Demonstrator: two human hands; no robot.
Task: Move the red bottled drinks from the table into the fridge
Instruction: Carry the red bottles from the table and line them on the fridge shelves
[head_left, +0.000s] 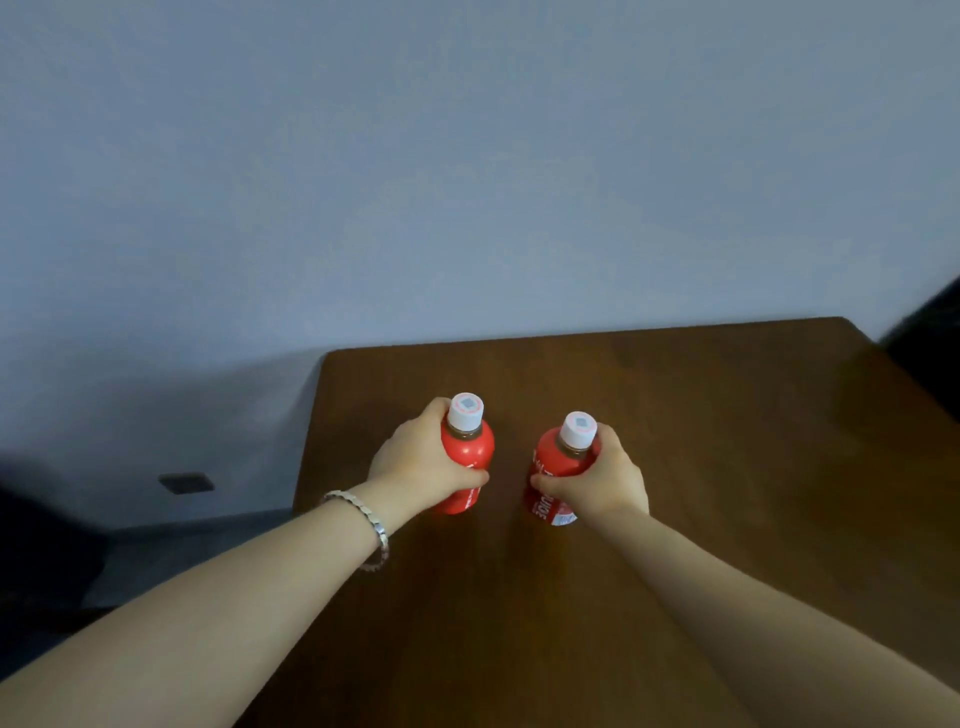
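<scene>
Red bottled drink (470, 452) enclosed by the left grip (415, 462), fingers and thumb curled round the mid-body. Second red bottled drink (548, 467) clasped the same way by the right grip (608, 478), thumb across the printed label. Both upright, close together but not touching, with a narrow gap between the two grips. White caps (466, 410) clear above the grips. Bases below them, apparently resting on the bench (727, 467); lifted or not, impossible to tell.

Judged small, plastic, sleeved in glossy red film. Likely light enough for one grip each, and fairly stiff while capped and full, with dark liquid visible at the necks. Probably slick on the sleeve, so best held as now, round the widest part of the body under the shoulder, never by the cap. Hardly fragile; more likely to dent than break if dropped. Squeeze firmly and keep vertical during the carry.

Behind the left grip, a silver bracelet (371, 525) on the wrist. Beyond both grips, the bench's far edge and a plain bluish wall (467, 156). Fridge not in view.
</scene>
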